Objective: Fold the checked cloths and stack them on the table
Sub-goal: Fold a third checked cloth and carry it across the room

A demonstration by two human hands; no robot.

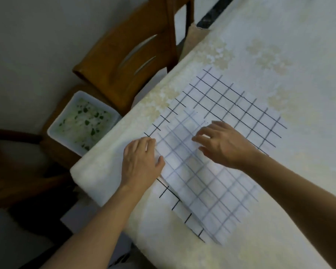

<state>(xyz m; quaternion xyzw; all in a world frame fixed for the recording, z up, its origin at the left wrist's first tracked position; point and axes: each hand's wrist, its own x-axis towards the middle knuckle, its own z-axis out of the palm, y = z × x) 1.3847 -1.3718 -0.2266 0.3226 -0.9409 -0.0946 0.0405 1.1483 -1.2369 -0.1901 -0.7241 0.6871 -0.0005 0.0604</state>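
The checked cloth (235,105) lies flat on the table (299,45), near the middle of what we see. It is white with thin dark lines that make squares. One part of it is folded over on itself. That folded flap (208,191) runs from the middle down toward 5 o'clock, and its lines look pale and grey. The part that is not covered stretches up toward 1 o'clock, and its lines look dark. A thin strip of the bottom layer peeks out along the flap's edge at 7 o'clock.

Our left hand (142,162) rests at the flap's corner, at 9 o'clock from the flap. Its fingers are close together and lie flat, and the thumb sits on the cloth. We cannot tell if it is pinching the edge or only pressing it. Our right hand (223,144) is on top of the flap at 12 o'clock. Its fingers are bent and spread a little, with the tips down on the cloth. It holds nothing.

The table has a pale cream cover with faint flower shapes. Off the table's edge, at 10 o'clock from the cloth, a wooden chair (136,55) is pushed in. Just below it, at 9 o'clock, a white tub (81,121) sits on a brown seat. Inside it is something white with green spots. It is too blurry for us to tell what it is.
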